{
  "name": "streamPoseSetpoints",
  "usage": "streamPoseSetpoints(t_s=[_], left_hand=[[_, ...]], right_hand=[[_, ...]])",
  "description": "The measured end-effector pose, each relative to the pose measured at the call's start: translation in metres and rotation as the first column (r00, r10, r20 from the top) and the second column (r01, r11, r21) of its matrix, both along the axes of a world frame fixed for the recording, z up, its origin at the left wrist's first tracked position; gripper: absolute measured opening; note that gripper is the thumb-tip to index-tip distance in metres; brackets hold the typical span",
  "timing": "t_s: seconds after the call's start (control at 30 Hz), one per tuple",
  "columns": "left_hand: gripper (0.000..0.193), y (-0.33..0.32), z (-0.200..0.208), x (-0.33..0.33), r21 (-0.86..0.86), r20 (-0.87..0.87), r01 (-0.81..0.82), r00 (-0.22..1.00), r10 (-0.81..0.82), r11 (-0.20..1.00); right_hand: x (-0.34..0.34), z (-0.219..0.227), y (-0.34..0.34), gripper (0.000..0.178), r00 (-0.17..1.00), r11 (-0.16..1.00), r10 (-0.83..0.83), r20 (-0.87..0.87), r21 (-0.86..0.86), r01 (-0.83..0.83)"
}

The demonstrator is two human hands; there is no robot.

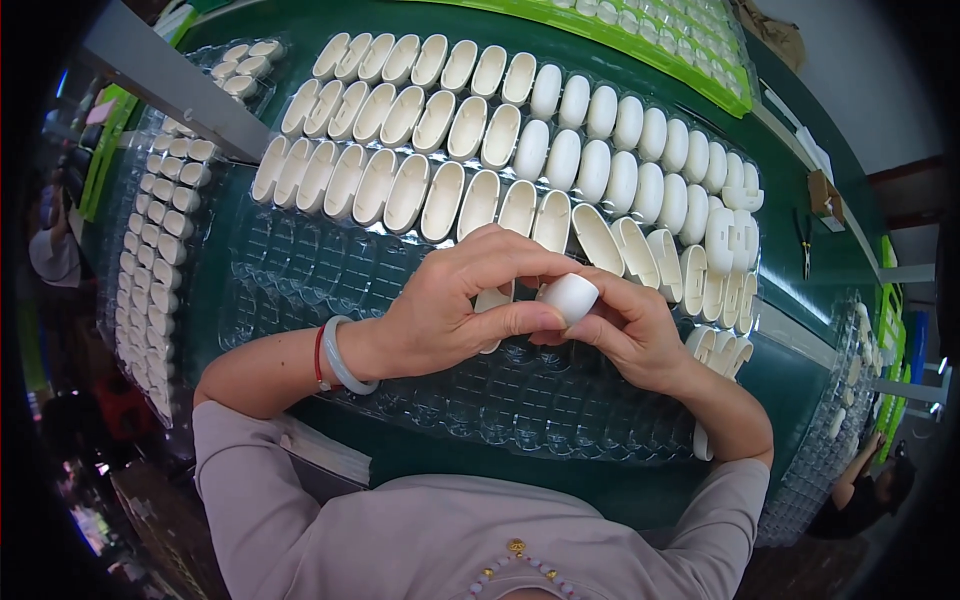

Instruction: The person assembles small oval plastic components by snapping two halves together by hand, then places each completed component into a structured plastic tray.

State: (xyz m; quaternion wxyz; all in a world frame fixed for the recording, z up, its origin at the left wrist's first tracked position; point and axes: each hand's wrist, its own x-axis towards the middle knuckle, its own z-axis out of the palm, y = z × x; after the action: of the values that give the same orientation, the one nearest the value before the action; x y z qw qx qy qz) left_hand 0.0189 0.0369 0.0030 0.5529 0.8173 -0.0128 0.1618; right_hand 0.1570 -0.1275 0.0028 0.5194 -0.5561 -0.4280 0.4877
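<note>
My left hand point(455, 305) and my right hand point(625, 325) meet over a clear plastic tray point(330, 270) on the green table. Between the fingertips of both hands sits a small white rounded plastic shell point(571, 296). My left hand also has a second cream shell point(492, 300) tucked under its fingers. A pale bangle and a red cord ring my left wrist. Just beyond the hands, rows of white oval shells point(470, 130) stand in the tray, open halves on the left, closed ones on the right.
Another clear tray of small white caps point(160, 230) lies at the left. A grey bar point(170, 80) crosses the upper left. A green tray of white parts point(640, 25) runs along the far edge. Another person's arm point(860, 470) shows at the lower right.
</note>
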Motion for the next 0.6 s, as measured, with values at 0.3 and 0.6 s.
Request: streamPoseSetpoints(t_s=[0.3, 0.6], left_hand=[[0.035, 0.0007, 0.0014, -0.0002, -0.025, -0.06, 0.013, 0.998, -0.015, 1.0], [0.036, 0.0009, 0.0017, -0.0003, -0.02, -0.046, 0.024, 0.999, -0.025, 1.0]], right_hand=[[0.0005, -0.0007, 0.0003, 0.032, 0.998, 1.0, -0.009, -0.062, -0.03, 0.007], [0.0023, -0.0022, 0.0004, 0.035, 0.987, 0.999, -0.034, 0.159, 0.01, 0.033]])
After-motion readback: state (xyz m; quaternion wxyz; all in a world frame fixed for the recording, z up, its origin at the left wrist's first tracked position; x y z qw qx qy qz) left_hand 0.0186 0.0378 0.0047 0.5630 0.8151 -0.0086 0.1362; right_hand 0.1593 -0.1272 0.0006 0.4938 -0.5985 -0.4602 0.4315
